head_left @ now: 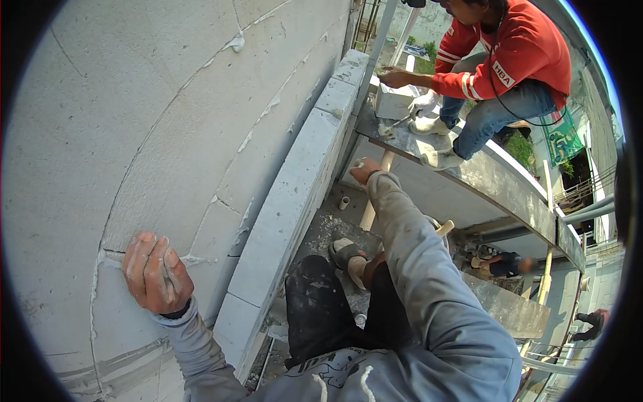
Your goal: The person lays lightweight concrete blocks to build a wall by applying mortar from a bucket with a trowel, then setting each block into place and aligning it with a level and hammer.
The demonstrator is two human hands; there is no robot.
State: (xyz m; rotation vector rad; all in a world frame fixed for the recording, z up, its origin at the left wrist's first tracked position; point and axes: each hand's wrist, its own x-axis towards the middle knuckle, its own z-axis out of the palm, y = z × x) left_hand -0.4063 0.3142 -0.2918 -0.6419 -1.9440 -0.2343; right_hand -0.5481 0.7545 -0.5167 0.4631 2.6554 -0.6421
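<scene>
My left hand (158, 275) rests against the pale block wall (167, 134), its dusty fingers slightly bent and nothing visible in them. Beneath its fingertips runs a mortar joint. Reaching forward, my right hand (366, 170) is closed; whatever its fingers hold, if anything, is hidden. It is just short of the scaffold plank (402, 144), where a co-worker in a red sweater (522, 50) squats. The co-worker's gloved hand (423, 104) holds a tool with a whitish, mortar-smeared end (387, 128). Beside it stands a light block (395, 102).
A low row of pale blocks (281, 221) runs along the wall at my left. Below are a wooden pole (368, 216), a small cup-like object (344, 202) and rubble. Another person (506, 264) is lower down, and one more (591, 325) is at the far right.
</scene>
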